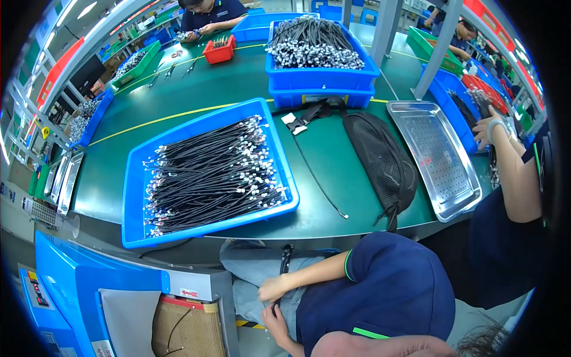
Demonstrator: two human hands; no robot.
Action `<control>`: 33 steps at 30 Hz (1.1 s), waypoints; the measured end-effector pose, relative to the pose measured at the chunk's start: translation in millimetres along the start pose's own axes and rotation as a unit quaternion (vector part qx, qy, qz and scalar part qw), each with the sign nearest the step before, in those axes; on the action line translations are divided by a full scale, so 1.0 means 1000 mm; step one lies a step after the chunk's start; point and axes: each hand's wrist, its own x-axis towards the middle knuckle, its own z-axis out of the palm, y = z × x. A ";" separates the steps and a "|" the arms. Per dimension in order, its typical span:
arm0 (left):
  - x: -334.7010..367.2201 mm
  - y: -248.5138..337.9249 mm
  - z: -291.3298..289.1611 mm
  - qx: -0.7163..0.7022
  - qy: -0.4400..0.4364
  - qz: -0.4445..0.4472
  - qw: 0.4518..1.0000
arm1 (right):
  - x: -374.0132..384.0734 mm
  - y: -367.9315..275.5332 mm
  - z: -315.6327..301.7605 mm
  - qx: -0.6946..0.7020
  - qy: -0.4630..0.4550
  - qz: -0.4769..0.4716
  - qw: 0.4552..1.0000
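Note:
My right hand (273, 289) is closed over a black strap (286, 259) that lies across light blue jeans. Just below it, my left hand (278, 326) curls around the lower part of the same strap; some of its fingers are hidden. Both hands sit low, beneath the table's near edge. On the green table (324, 163), a blue bin (134, 178) holds many short black cables (208, 172) with white ends. One single black cable (314, 174) lies loose to the right of that bin, by a black mesh pouch (380, 157).
A perforated metal tray (437, 157) lies right of the pouch. Stacked blue bins (324, 80) with cables stand behind. A blue machine (89, 285) is at lower left. At right, a co-worker's hand (489, 128) reaches over a bin; another person (211, 18) works across the table.

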 end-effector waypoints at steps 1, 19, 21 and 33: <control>-0.001 0.001 -0.001 -0.012 0.009 0.006 1.000 | -0.001 0.007 0.014 -0.009 -0.065 0.046 0.997; -0.040 -0.024 -0.057 0.041 0.101 -0.106 0.988 | -0.014 0.018 -0.056 0.155 -0.006 0.004 0.988; -0.042 -0.023 -0.064 0.021 0.116 -0.128 0.985 | -0.015 0.016 -0.069 0.127 0.040 -0.009 0.991; -0.032 -0.016 -0.081 -0.083 0.117 -0.145 0.979 | -0.028 0.028 -0.103 -0.013 0.103 -0.009 0.995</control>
